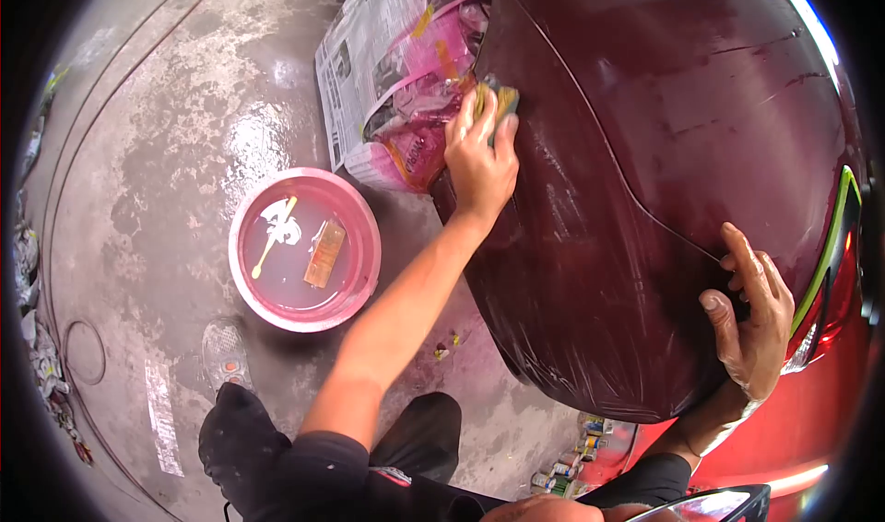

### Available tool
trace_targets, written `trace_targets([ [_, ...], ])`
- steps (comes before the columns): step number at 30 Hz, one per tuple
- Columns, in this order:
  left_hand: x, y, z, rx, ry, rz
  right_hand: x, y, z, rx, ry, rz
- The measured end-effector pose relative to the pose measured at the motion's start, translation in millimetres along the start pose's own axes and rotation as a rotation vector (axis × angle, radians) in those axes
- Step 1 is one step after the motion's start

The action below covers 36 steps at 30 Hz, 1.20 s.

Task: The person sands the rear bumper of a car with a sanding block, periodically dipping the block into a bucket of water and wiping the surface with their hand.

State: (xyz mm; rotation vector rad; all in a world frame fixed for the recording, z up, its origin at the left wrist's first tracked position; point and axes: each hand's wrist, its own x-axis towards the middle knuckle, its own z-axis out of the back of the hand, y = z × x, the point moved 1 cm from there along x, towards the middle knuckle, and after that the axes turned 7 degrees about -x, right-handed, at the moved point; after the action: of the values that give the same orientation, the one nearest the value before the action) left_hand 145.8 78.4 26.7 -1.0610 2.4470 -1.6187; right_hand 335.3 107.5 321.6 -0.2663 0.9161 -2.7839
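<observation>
My left hand [482,158] presses a yellowish sponge [499,104] against the edge of a dark maroon car panel [590,199], its fingers closed over it. Wet streaks show on the panel's lower part. Right beside the sponge, newspaper and pink-stained plastic masking [415,89] cover the neighbouring part of the car. At the right, my right hand [756,310] is open, fingers spread, over the panel near a curved seam and the red tail light [834,287]. It looks wet and holds nothing.
A pink basin [241,278] of cloudy water stands on the stained concrete floor [166,273], with a brown block [324,253] and a pale yellow stick [274,236] in it. A hose [57,181] runs along the left. Several small cans [562,471] stand below the car.
</observation>
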Motion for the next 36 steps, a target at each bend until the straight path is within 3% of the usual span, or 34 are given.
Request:
trace_targets([
  [2, -54.8, -17.5, 4.3, -0.173, 0.018, 0.150, 0.2, 2.7, 3.3, 0.050, -0.019, -0.001],
  [3, -91.5, -50.2, 20.0, -0.084, 0.121, 0.076, 0.0, 2.7, 2.6, 0.046, -0.020, -0.002],
  [4, -154.8, -46.9, 13.9, -0.155, 0.202, 0.214, -0.5, 0.0, -0.2, 0.031, -0.015, -0.002],
  [6, -140.1, -53.3, 22.0, -0.111, 0.177, -0.127, 0.8, -3.0, 0.9, 0.007, 0.005, 0.004],
  [9, -43.0, -15.5, -5.4, -0.035, 0.071, 0.063, 3.0, 1.8, -1.4, -0.036, -0.007, 0.013],
  [12, -2.7, -5.5, -7.3, 0.095, 0.007, -0.089, 6.0, 2.9, 1.5, -0.008, -0.021, 0.050],
  [14, -73.0, -39.9, 12.6, -0.007, 0.123, -0.046, 5.8, 4.7, 2.0, 0.001, -0.037, 0.025],
  [16, -95.2, -44.1, 10.8, -0.098, 0.165, 0.037, 6.1, -0.4, -0.3, 0.008, -0.005, 0.008],
  [17, -68.0, -34.0, 4.7, -0.044, 0.108, -0.072, 4.0, -2.7, -1.9, -0.027, 0.018, 0.024],
  [20, 33.4, -10.2, -20.3, -0.049, -0.048, -0.005, 4.1, 2.5, 1.4, -0.001, 0.003, 0.032],
  [22, 7.7, -13.3, -9.1, 0.024, 0.013, -0.037, 6.2, 5.0, 4.5, 0.015, -0.020, 0.053],
  [25, -92.9, -49.3, 10.9, -0.102, 0.112, -0.001, 7.1, 6.3, 5.4, 0.024, -0.065, 0.041],
  [27, -81.5, -48.1, 11.5, -0.115, 0.136, -0.104, 4.7, 2.7, 2.6, 0.010, 0.033, 0.057],
  [28, -55.7, -28.1, -6.5, -0.312, 0.082, 0.237, 5.2, 1.7, 1.8, 0.015, 0.035, 0.053],
  [29, -8.8, -13.2, -6.5, 0.003, 0.006, -0.044, 5.9, 1.9, 2.4, 0.006, 0.044, 0.064],
  [30, 25.7, -3.1, -9.1, -0.061, 0.009, 0.085, 4.7, 2.3, 2.4, -0.005, 0.057, 0.079],
  [32, 10.1, -3.5, -7.9, 0.030, 0.014, 0.005, 5.6, 4.5, 4.5, 0.011, 0.023, 0.088],
  [36, -123.0, -46.2, 16.4, -0.161, 0.179, -0.055, 4.4, 1.7, 3.3, 0.039, -0.049, 0.085],
])
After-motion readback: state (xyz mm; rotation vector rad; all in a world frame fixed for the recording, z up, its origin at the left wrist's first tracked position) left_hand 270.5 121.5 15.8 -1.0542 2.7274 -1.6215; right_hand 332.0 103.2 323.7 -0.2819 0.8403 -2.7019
